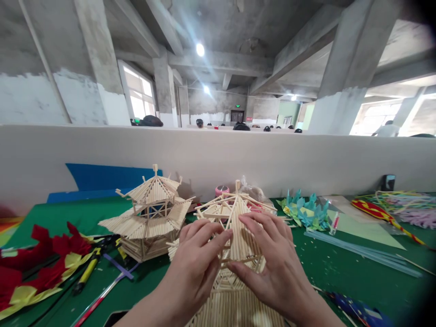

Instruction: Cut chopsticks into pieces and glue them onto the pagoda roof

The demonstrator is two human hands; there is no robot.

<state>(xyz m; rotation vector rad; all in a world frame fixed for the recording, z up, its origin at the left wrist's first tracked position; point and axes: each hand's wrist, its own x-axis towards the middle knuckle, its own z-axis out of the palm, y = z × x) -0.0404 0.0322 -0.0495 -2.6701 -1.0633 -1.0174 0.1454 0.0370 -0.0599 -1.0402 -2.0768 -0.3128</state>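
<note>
A pavilion model of thin wooden sticks [235, 213] stands on the green table [340, 268] right in front of me. My left hand [195, 263] rests on its left roof slope, fingers bent and pressed against the sticks. My right hand [272, 263] covers the right slope, its fingers curled around the roof sticks with the thumb underneath. Both hands grip the roof part of the model. A second, complete stick pavilion [151, 213] stands to the left, untouched.
Red and yellow paper flowers [41, 259] and a yellow-handled tool [88, 268] lie at the left. Teal paper flowers [304, 211], pale blue strips [357, 254] and coloured straws [402, 202] lie at the right. A pink tape roll [221, 190] sits behind. A low white wall [306, 159] backs the table.
</note>
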